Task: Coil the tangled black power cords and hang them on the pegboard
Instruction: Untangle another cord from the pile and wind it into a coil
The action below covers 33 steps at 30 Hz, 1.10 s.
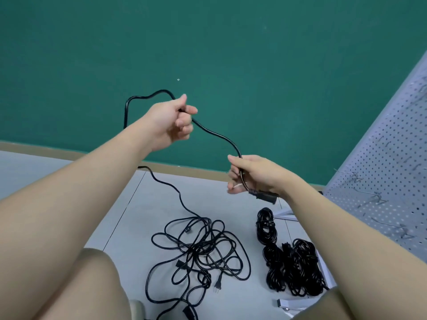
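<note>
At mid-frame, two hands hold one black power cord (217, 135) up against the green wall (208, 42). The left hand (171, 122) has its fingers curled round the cord; the right hand (251, 174) grips it near its plug (265, 195). On the grey floor (129, 204) at lower centre lies one loose tangle of cords (198, 252). Right of it are four coiled bundles (291, 266), as far as can be counted. A white pegboard (381, 176) with several metal hooks (355, 179) leans at the right edge.
</note>
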Available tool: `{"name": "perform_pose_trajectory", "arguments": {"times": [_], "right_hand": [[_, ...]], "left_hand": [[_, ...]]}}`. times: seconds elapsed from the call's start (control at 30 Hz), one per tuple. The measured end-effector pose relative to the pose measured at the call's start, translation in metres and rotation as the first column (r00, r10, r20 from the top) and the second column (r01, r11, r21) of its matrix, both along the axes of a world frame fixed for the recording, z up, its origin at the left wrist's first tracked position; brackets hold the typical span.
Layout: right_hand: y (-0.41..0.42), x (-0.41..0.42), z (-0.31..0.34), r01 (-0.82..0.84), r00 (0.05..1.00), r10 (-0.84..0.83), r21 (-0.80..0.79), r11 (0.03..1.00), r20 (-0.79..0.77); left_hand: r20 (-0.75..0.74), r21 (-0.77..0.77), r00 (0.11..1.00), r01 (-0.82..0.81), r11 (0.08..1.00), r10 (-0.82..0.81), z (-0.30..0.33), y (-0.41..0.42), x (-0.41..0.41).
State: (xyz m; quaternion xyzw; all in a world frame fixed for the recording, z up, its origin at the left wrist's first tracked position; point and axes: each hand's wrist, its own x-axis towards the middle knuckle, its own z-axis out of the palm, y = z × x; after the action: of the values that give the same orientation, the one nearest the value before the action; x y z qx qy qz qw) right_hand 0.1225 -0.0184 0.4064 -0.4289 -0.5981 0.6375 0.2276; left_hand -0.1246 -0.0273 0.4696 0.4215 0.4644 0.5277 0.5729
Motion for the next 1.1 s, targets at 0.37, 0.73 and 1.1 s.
{"name": "perform_pose_trajectory", "arguments": {"times": [0.37,0.73,1.1], "right_hand": [[-0.006,0.014,0.019,-0.112,0.95,0.083,0.08,0.991,0.301],[-0.025,-0.002,0.059,0.25,0.941,-0.223,0.077,0.965,-0.256],[-0.018,0.014,0.065,0.039,0.787,-0.187,-0.255,0.966,-0.587]], "left_hand": [[-0.947,0.142,0.244,-0.27,0.952,0.21,-0.047,-0.008,-0.049],[-0.53,-0.016,0.779,0.386,0.922,-0.336,-0.04,-0.032,0.034],[-0.53,0.265,0.836,0.004,0.964,0.143,-0.037,-0.003,0.014]]}}
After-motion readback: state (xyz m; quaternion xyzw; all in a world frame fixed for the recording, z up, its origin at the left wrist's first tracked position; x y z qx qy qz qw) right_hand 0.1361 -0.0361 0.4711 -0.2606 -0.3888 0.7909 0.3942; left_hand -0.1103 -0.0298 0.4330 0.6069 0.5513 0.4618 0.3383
